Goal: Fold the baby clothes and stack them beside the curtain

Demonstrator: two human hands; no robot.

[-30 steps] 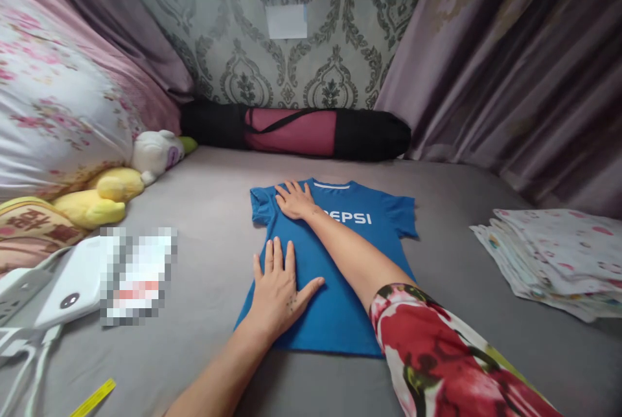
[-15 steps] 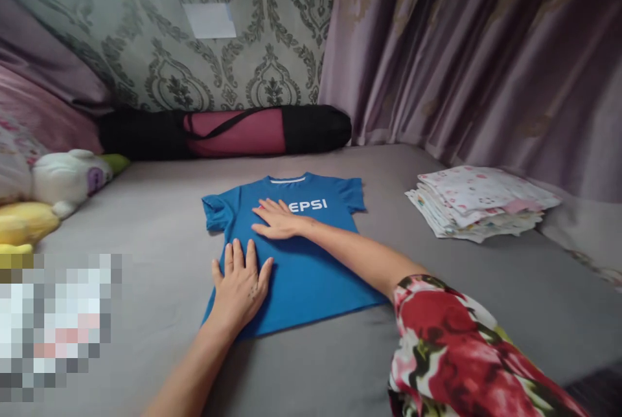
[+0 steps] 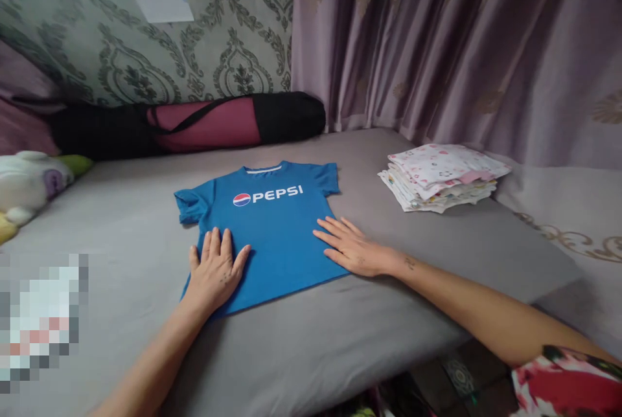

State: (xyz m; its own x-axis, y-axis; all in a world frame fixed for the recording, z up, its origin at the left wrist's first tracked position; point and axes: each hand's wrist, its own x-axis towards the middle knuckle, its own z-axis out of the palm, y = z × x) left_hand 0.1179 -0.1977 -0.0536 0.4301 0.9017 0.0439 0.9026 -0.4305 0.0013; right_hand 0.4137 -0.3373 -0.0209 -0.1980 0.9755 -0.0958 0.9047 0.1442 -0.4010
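Observation:
A small blue T-shirt point(image 3: 272, 223) with white PEPSI lettering lies flat, front up, on the grey bed sheet point(image 3: 340, 333). My left hand point(image 3: 215, 270) presses flat on the shirt's lower left edge, fingers apart. My right hand point(image 3: 350, 247) rests palm down on the shirt's lower right edge, fingers spread toward the chest. Neither hand holds anything.
A stack of folded white patterned cloths point(image 3: 440, 177) sits to the right of the shirt. A rolled maroon mat in a black bag point(image 3: 204, 124) lies along the wall. Plush toys point(image 3: 29, 180) are at the left. Curtains point(image 3: 461, 48) hang at the right; the bed edge is near me.
My right hand slid from the shirt's chest down to its lower right edge, uncovering the logo. The view turned right. The left hand stayed on the lower left.

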